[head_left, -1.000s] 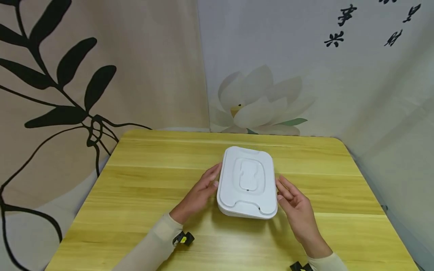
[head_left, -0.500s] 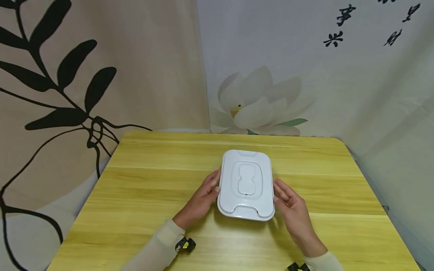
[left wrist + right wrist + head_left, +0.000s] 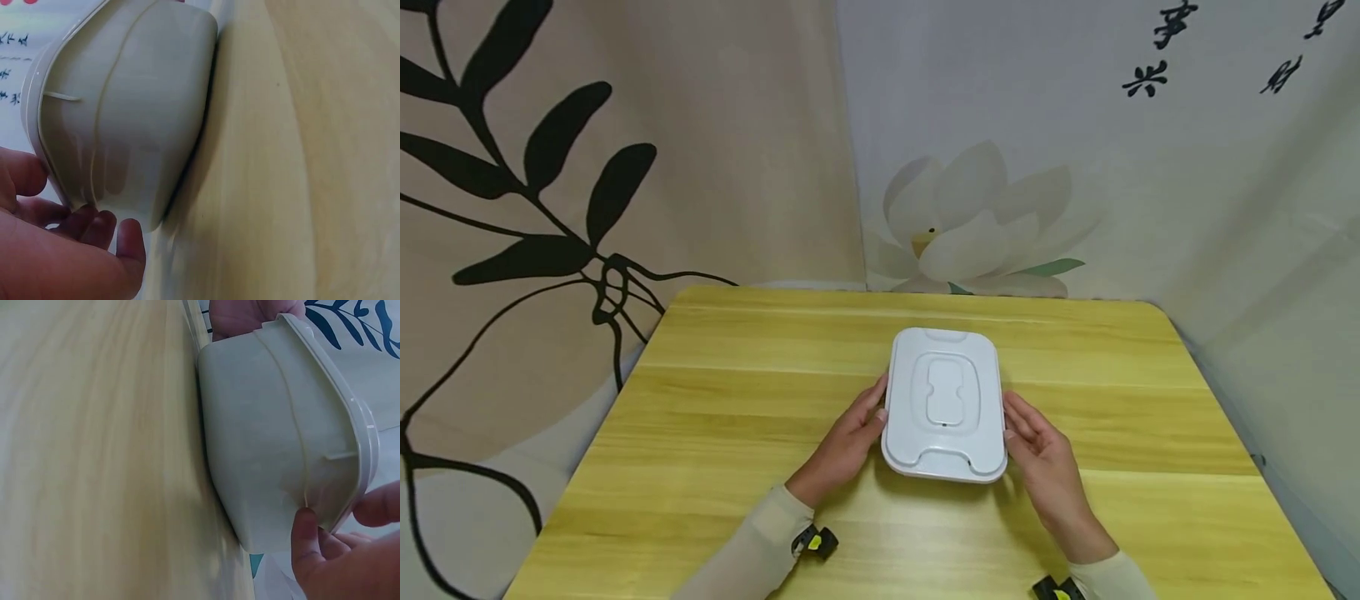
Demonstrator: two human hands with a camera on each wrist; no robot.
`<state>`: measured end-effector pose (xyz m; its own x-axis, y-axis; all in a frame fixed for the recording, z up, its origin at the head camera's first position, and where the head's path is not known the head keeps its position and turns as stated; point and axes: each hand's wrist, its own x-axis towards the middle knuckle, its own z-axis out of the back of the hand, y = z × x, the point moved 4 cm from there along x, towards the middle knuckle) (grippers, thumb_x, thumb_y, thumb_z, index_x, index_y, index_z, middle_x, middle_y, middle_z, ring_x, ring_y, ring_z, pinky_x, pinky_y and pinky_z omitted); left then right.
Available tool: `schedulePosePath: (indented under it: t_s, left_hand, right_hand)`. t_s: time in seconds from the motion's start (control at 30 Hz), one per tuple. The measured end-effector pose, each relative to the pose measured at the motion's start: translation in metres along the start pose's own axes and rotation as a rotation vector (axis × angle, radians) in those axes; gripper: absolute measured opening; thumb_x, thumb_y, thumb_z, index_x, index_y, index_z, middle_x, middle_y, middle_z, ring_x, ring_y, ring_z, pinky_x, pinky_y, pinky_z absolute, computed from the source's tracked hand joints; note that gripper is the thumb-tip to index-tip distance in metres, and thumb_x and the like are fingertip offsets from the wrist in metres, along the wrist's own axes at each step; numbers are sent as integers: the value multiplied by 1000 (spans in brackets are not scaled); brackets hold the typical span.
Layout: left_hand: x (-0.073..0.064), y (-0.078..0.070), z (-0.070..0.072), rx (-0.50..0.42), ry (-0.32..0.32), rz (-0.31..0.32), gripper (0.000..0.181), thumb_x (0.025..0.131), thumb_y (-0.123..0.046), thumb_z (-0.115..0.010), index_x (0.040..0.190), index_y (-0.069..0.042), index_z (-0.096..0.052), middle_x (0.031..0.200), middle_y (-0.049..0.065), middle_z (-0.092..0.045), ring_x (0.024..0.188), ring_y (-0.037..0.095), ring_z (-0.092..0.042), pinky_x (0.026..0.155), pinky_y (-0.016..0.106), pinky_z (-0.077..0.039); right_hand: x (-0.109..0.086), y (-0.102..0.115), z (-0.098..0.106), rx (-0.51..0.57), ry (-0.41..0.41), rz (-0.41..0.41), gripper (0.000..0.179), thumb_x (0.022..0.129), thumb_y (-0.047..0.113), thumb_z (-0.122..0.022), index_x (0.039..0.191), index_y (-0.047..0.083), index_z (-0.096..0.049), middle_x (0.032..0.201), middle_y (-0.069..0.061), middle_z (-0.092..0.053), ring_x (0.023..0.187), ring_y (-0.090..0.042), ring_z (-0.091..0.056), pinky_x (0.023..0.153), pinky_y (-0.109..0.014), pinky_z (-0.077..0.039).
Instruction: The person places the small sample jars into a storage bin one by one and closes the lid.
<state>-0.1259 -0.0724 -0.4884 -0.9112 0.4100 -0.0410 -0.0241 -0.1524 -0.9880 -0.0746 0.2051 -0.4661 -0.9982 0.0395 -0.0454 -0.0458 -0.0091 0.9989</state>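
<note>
A white plastic storage box with its lid on rests near the middle of the wooden table. A raised oblong panel marks the lid, which has a notched recess at its near end. My left hand holds the box's left side; the left wrist view shows its thumb at the lid rim and its fingertips below, against the wall. On the opposite side, my right hand grips likewise, thumb at the rim and fingers under it. Smooth pale walls taper towards the base. What the box contains is hidden.
The table has rounded far corners and wood-grain boards. Behind it hang a beige curtain with dark leaves and a pale curtain with a lotus and dark writing. Each sleeved wrist carries a small black device.
Over the last second the box has shifted slightly left and turned a little, and less of its front wall shows. Both hands have moved with it, keeping their places at its sides.
</note>
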Motion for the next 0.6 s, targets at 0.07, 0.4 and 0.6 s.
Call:
schedulePosePath:
  t_s: [0.07, 0.4, 0.6]
  left_hand:
    - [0, -1, -1, -7, -5, -1, 59, 116, -20, -42, 170, -20, -20, 177, 7, -20, 165, 30, -14, 133, 54, -13]
    - [-12, -25, 8, 357, -142, -25, 60, 113, -28, -49, 168, -15, -29, 173, 7, -32, 159, 32, -31, 128, 57, -28]
    - [-30, -52, 19, 744, -217, -89, 63, 113, -45, -43, 167, -13, -32, 177, 9, -22, 164, 32, -20, 129, 60, -25]
  right_hand:
    - [0, 1, 0, -8, 5, 5, 57, 107, -2, -54, 161, -3, -38, 165, -22, -41, 129, 14, -54, 106, -14, -47]
    - [-4, 11, 11, -393, -14, 57, 48, 110, 21, -59, 156, 9, -53, 158, -16, -54, 140, -32, -58, 94, -10, -51]
    - [-6, 23, 20, -865, -67, 322, 48, 109, 32, -58, 152, 10, -58, 158, -14, -55, 145, -41, -53, 109, -62, -50]
